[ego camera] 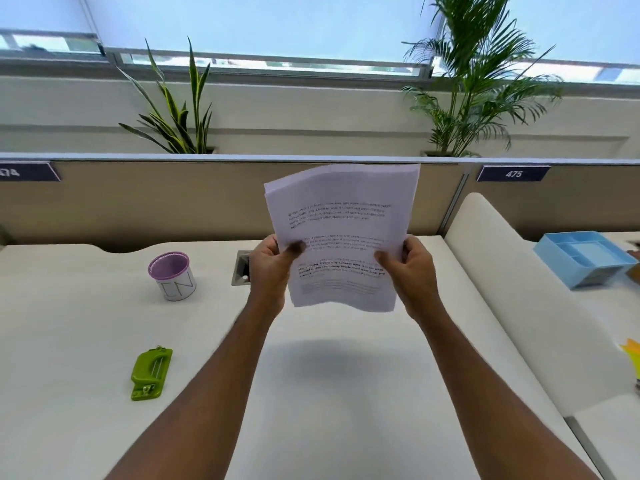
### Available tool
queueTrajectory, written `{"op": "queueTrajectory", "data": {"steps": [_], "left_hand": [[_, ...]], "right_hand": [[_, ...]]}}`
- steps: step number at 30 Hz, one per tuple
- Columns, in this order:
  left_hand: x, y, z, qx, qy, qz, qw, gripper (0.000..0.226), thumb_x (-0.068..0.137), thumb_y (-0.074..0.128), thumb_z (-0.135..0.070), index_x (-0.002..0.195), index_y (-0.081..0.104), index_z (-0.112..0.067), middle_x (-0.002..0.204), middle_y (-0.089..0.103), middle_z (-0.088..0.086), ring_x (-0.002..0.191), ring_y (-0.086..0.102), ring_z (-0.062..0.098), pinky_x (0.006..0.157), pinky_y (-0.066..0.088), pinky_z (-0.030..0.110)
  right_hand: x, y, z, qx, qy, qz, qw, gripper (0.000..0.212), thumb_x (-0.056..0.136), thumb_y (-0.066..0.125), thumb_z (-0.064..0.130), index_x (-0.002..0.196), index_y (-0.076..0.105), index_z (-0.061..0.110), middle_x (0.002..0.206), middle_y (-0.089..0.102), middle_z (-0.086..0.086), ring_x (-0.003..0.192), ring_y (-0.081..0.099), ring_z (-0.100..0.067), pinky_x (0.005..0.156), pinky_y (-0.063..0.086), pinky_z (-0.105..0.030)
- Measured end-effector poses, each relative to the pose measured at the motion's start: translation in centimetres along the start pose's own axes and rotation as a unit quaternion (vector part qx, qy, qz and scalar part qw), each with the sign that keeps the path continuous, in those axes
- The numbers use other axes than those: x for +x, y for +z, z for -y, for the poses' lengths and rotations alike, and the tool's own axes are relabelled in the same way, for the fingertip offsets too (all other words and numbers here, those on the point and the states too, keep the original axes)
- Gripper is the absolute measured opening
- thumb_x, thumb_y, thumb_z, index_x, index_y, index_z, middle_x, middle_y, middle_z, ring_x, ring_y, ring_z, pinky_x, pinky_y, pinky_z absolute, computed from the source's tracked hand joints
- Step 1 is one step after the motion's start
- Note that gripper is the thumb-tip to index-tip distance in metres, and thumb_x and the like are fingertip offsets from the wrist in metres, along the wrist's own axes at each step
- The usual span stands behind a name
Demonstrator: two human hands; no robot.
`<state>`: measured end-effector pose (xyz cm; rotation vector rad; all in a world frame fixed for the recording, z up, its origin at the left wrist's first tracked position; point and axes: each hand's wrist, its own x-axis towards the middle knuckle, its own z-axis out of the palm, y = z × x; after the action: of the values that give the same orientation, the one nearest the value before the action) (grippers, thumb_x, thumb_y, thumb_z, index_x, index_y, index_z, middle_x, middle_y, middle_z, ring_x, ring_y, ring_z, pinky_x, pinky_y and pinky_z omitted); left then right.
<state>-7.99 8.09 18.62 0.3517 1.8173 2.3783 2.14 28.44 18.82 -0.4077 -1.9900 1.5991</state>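
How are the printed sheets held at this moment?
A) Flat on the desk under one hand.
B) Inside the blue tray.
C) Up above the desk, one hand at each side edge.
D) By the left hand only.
C: the left hand and the right hand each pinch a side edge of the printed sheets, which hang clear above the desk.

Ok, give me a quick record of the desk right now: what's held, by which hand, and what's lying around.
held: stack of sheets, printed, upright and wavy, lifted off the desk
left hand: grips the stack's left edge, thumb on the front
right hand: grips the right edge, thumb on the front
hole punch: green, lying flat left of the arms
cup: purple rim, upright, behind the hole punch
tray: blue, with compartments, on the neighbouring desk to the right
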Motion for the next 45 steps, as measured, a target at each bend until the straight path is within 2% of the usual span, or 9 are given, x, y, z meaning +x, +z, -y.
{"op": "queueTrajectory", "data": {"steps": [6,15,19,22,26,31,35,39,45], "left_hand": [[-1.5,0.5,0.6,0.069,0.023,-0.051,0.996,0.019,0.084,0.071,-0.015,0.090,0.063,0.000,0.081,0.073,0.005,0.072,0.068,0.024,0.063,0.058,0.041],[-5.9,-0.6,7.9,0.218,-0.030,-0.082,0.972,0.021,0.088,0.066,-0.028,0.091,0.060,-0.008,0.084,0.066,0.007,0.080,0.066,0.031,0.063,0.057,0.043],[-6.8,-0.8,9.3,0.246,-0.034,-0.078,0.965,0.020,0.088,0.065,-0.030,0.092,0.062,-0.011,0.086,0.069,0.009,0.081,0.066,0.030,0.065,0.059,0.045],[-6.1,-0.7,8.7,0.234,-0.017,-0.069,0.970,0.018,0.088,0.065,-0.032,0.098,0.062,-0.017,0.090,0.068,0.004,0.080,0.067,0.020,0.055,0.058,0.026],[-5.5,-0.2,8.1,0.215,-0.004,-0.064,0.975,0.016,0.087,0.066,-0.031,0.099,0.063,-0.020,0.086,0.068,-0.005,0.076,0.066,0.014,0.050,0.051,0.013],[-7.4,-0.6,10.2,0.252,-0.026,-0.109,0.961,0.017,0.088,0.066,-0.028,0.096,0.062,-0.013,0.091,0.069,0.005,0.079,0.064,0.024,0.059,0.050,0.024],[-6.7,-0.8,9.0,0.267,-0.001,-0.097,0.959,0.018,0.088,0.065,-0.032,0.092,0.061,-0.015,0.087,0.068,0.003,0.075,0.066,0.022,0.051,0.049,0.020],[-3.5,-1.1,4.7,0.211,0.030,-0.100,0.972,0.015,0.084,0.071,-0.025,0.090,0.066,-0.013,0.088,0.072,0.003,0.075,0.071,0.021,0.060,0.060,0.036],[-0.9,-2.8,-1.6,0.076,0.041,-0.032,0.996,0.019,0.078,0.077,-0.017,0.091,0.065,-0.024,0.083,0.074,0.002,0.074,0.074,0.023,0.051,0.058,0.034]], "right_hand": [[-1.4,1.1,-1.3,-0.004,-0.001,-0.053,0.999,0.023,0.087,0.071,0.023,0.098,0.062,0.005,0.097,0.070,-0.016,0.086,0.069,-0.035,0.071,0.059,-0.058],[-6.2,2.7,-8.9,0.002,0.112,-0.017,0.994,0.023,0.091,0.066,0.015,0.113,0.062,0.008,0.105,0.071,-0.011,0.097,0.068,-0.031,0.079,0.059,-0.051],[-7.2,2.4,-10.3,-0.018,0.126,-0.014,0.992,0.022,0.089,0.067,0.021,0.110,0.065,0.013,0.100,0.073,-0.005,0.095,0.069,-0.024,0.071,0.060,-0.035],[-6.4,2.0,-9.3,-0.023,0.098,-0.003,0.995,0.027,0.084,0.064,0.034,0.107,0.065,0.020,0.096,0.072,0.001,0.089,0.069,-0.017,0.059,0.056,-0.020],[-5.7,1.9,-8.8,-0.025,0.088,-0.002,0.996,0.026,0.084,0.062,0.034,0.105,0.065,0.018,0.094,0.072,-0.001,0.087,0.069,-0.016,0.064,0.057,-0.030],[-7.8,2.5,-11.1,-0.049,0.133,-0.002,0.990,0.014,0.090,0.065,0.019,0.103,0.067,0.013,0.095,0.074,-0.006,0.090,0.070,-0.026,0.075,0.058,-0.043],[-6.8,1.7,-10.2,-0.106,0.102,0.003,0.989,0.033,0.085,0.062,0.036,0.104,0.068,0.010,0.095,0.073,-0.007,0.086,0.069,-0.027,0.069,0.055,-0.034],[-3.5,-0.2,-7.3,-0.195,0.011,0.068,0.978,0.048,0.083,0.051,0.048,0.102,0.068,0.007,0.089,0.069,-0.004,0.074,0.064,-0.020,0.062,0.050,-0.029],[0.2,-2.8,-3.0,-0.270,-0.054,0.140,0.951,0.025,0.090,0.051,0.042,0.095,0.070,0.026,0.079,0.062,0.023,0.066,0.060,0.012,0.051,0.040,-0.006]]}}
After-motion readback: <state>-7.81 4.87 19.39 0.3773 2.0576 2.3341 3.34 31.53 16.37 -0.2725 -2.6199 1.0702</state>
